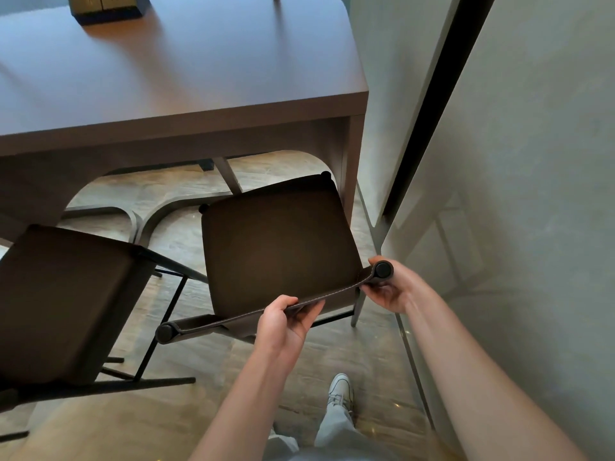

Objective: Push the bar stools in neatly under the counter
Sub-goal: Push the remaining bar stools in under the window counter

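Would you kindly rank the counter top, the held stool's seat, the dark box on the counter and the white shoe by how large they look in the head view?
1. Counter top.
2. Held stool's seat.
3. Dark box, though the frame edge cuts it off.
4. White shoe.
The box and the shoe look close in size, so their order is unsure.

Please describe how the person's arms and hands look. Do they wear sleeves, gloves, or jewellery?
Both forearms are bare as far as the picture shows them; no sleeve is visible. The left hand and the right hand have no gloves. I see no rings, watch or bracelet on the parts that show. Lower down, the person wears light grey trousers and a white laced shoe.
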`<state>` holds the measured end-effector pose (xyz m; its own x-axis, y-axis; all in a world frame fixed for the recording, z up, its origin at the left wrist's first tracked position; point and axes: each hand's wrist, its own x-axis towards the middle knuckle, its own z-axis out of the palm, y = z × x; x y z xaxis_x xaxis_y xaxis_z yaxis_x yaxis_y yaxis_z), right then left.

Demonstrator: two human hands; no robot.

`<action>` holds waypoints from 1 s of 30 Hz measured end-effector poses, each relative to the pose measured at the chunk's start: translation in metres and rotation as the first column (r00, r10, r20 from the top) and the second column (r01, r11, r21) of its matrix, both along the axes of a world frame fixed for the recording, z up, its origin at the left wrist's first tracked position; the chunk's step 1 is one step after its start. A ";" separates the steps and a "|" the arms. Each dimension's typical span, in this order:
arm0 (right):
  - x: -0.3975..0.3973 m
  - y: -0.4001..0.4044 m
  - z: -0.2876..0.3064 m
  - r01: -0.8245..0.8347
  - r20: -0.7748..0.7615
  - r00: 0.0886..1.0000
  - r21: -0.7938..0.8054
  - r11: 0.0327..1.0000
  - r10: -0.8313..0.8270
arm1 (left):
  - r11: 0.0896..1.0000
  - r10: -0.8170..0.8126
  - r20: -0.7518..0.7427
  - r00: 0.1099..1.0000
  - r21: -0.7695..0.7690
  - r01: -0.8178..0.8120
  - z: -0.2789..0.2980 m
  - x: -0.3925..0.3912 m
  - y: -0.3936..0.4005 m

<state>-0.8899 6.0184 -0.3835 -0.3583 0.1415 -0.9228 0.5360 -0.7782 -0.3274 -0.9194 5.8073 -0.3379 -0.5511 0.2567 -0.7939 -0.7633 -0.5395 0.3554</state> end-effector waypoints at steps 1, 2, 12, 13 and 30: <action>0.000 -0.001 0.001 0.005 -0.002 1.000 -0.002 1.000 -0.005 | 1.000 -0.004 -0.005 1.000 -0.008 0.004 0.000 0.001 0.000; 0.001 -0.002 0.001 0.012 -0.009 1.000 -0.004 1.000 -0.012 | 1.000 -0.016 -0.013 1.000 -0.022 0.016 0.000 0.002 0.000; 0.017 -0.040 0.003 0.222 -0.111 0.970 0.052 0.974 -0.215 | 0.983 -0.171 -0.029 0.985 -0.078 0.168 -0.004 0.001 -0.030; 0.019 -0.045 0.005 0.258 -0.112 0.961 0.053 0.965 -0.251 | 0.978 -0.194 -0.031 0.981 -0.088 0.190 -0.005 0.001 -0.037; 0.003 -0.193 0.035 0.294 -0.303 0.919 0.093 0.951 -0.254 | 0.972 -0.201 0.020 0.979 0.128 0.197 -0.005 -0.034 -0.172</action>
